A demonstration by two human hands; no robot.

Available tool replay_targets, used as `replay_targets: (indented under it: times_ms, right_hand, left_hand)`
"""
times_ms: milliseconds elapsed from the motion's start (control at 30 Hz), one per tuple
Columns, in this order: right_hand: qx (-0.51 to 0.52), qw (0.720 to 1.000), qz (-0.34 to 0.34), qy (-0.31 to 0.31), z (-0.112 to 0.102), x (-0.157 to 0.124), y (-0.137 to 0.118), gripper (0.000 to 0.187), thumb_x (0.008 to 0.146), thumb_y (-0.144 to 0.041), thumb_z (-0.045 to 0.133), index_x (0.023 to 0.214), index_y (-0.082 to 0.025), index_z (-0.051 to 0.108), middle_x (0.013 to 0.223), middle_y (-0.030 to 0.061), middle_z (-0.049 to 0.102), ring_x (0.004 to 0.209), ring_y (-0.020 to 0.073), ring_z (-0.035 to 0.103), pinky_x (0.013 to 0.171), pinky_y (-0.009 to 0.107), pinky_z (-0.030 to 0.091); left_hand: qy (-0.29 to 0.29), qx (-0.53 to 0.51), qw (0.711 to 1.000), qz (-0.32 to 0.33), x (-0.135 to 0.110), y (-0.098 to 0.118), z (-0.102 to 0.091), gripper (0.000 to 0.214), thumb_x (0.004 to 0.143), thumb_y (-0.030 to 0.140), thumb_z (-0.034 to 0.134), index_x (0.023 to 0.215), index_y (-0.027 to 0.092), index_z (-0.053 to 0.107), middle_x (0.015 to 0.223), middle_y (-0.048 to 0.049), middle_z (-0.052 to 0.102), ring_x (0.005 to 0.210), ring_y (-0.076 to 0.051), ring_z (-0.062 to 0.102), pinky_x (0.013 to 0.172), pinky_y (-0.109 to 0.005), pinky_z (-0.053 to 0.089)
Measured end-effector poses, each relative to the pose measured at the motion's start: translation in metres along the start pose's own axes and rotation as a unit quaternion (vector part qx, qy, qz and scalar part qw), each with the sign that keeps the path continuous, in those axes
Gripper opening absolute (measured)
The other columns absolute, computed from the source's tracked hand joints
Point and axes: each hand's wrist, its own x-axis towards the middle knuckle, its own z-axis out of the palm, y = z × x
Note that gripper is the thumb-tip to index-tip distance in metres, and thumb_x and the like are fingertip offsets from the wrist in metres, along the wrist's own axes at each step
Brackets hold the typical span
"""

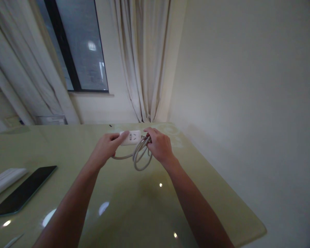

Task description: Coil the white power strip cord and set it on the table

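My left hand (109, 146) grips one end of a white power strip (134, 137), the thumb lying on its top face beside the socket holes. Closed around a coiled grey cable (142, 151), my right hand (158, 143) is at the strip's other end. Several loops of the cable hang below the right fingers, and one length runs left toward the underside of my left hand. Both hands are above the far part of the glossy, pale green table (134, 213). The cable's plug cannot be made out.
On the left of the table lie a dark flat tablet-like slab (24, 189) and a long white object (6, 181). A thin white stick (13, 241) is near the front left. A small dark bit (110, 125) sits by the back edge. A wall (248, 103) borders the right side.
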Motion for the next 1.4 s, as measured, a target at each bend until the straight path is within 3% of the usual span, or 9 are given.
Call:
replay_targets:
  times_ms: [233, 500, 700, 867, 1000, 1133, 1200, 1300, 1400]
  right_hand:
    - [-0.025, 0.998, -0.056, -0.019, 0.005, 0.001, 0.005, 0.024, 0.1, -0.017, 0.058, 0.118, -0.025, 0.072, 0.115, 0.007, 0.075, 0.097, 0.0213, 0.071, 0.077, 0.029, 0.047]
    - [-0.018, 0.977, -0.209, -0.032, 0.0, 0.003, 0.009, 0.012, 0.103, -0.024, 0.063, 0.108, -0.022, 0.073, 0.105, 0.0072, 0.075, 0.103, 0.0215, 0.065, 0.092, 0.032, 0.044]
    - [0.082, 0.98, -0.175, -0.053, -0.007, 0.005, 0.011, 0.012, 0.099, -0.016, 0.065, 0.105, -0.019, 0.074, 0.105, 0.0065, 0.076, 0.099, 0.0186, 0.068, 0.088, 0.028, 0.046]
    - [0.145, 0.97, -0.179, -0.081, -0.01, 0.004, 0.009, 0.013, 0.093, -0.013, 0.07, 0.103, -0.02, 0.076, 0.097, 0.0036, 0.075, 0.087, 0.0163, 0.067, 0.08, 0.026, 0.045]
    - [0.135, 0.977, -0.156, -0.05, -0.013, 0.005, 0.009, 0.011, 0.093, -0.013, 0.069, 0.099, -0.019, 0.076, 0.096, 0.0046, 0.075, 0.089, 0.0174, 0.067, 0.082, 0.027, 0.045]
    - [0.136, 0.984, -0.114, -0.029, -0.012, 0.006, 0.01, 0.013, 0.089, -0.012, 0.072, 0.101, -0.018, 0.075, 0.098, 0.0054, 0.076, 0.088, 0.0181, 0.068, 0.082, 0.029, 0.048]
    - [0.158, 0.983, -0.089, -0.03, -0.01, 0.006, 0.01, 0.019, 0.087, -0.009, 0.072, 0.103, -0.018, 0.075, 0.101, 0.006, 0.076, 0.087, 0.0178, 0.069, 0.082, 0.03, 0.05]
    - [0.242, 0.968, -0.055, -0.038, -0.009, 0.005, 0.008, 0.021, 0.09, -0.008, 0.066, 0.107, -0.019, 0.073, 0.106, 0.0059, 0.076, 0.088, 0.0168, 0.074, 0.083, 0.03, 0.055]
    - [0.31, 0.949, -0.035, -0.05, -0.015, 0.001, 0.005, 0.015, 0.097, -0.023, 0.066, 0.111, -0.021, 0.072, 0.106, 0.0054, 0.078, 0.092, 0.0177, 0.075, 0.082, 0.03, 0.057]
  left_hand:
    - [-0.093, -0.025, 0.995, -0.037, -0.002, -0.005, 0.0, 0.05, 0.076, 0.066, 0.076, 0.063, 0.018, 0.076, 0.052, -0.0016, 0.048, 0.044, -0.013, 0.036, 0.037, -0.024, 0.026]
    - [-0.256, -0.024, 0.966, -0.036, -0.004, -0.012, 0.003, 0.044, 0.066, 0.058, 0.086, 0.057, 0.018, 0.068, 0.056, -0.0009, 0.051, 0.049, -0.012, 0.035, 0.041, -0.023, 0.024]
    - [-0.228, -0.064, 0.972, 0.001, -0.014, 0.002, 0.022, 0.053, 0.075, 0.07, 0.075, 0.06, 0.02, 0.064, 0.059, -0.0024, 0.054, 0.053, -0.015, 0.041, 0.043, -0.025, 0.032]
    - [-0.163, -0.136, 0.975, 0.067, -0.022, 0.007, 0.033, 0.049, 0.08, 0.071, 0.073, 0.069, 0.023, 0.068, 0.063, -0.0044, 0.062, 0.06, -0.021, 0.054, 0.052, -0.031, 0.049]
    - [-0.222, -0.152, 0.961, 0.058, -0.024, 0.008, 0.03, 0.051, 0.087, 0.071, 0.065, 0.081, 0.021, 0.075, 0.078, -0.0103, 0.069, 0.071, -0.026, 0.064, 0.06, -0.036, 0.056]
    - [-0.325, -0.086, 0.937, 0.098, -0.024, 0.014, 0.022, 0.034, 0.08, 0.046, 0.082, 0.105, 0.023, 0.077, 0.112, -0.01, 0.072, 0.101, -0.029, 0.069, 0.086, -0.038, 0.059]
    - [-0.336, -0.055, 0.935, 0.098, -0.025, 0.017, 0.021, 0.036, 0.081, 0.04, 0.08, 0.112, 0.022, 0.074, 0.113, -0.0083, 0.072, 0.1, -0.028, 0.068, 0.086, -0.037, 0.058]
    - [-0.287, -0.046, 0.953, 0.084, -0.023, 0.019, 0.025, 0.027, 0.085, 0.038, 0.071, 0.104, 0.019, 0.075, 0.098, -0.0063, 0.074, 0.09, -0.027, 0.068, 0.081, -0.037, 0.055]
    - [-0.21, -0.09, 0.971, 0.067, -0.02, 0.016, 0.032, 0.024, 0.085, 0.038, 0.069, 0.096, 0.019, 0.078, 0.093, -0.0065, 0.076, 0.091, -0.028, 0.07, 0.084, -0.038, 0.055]
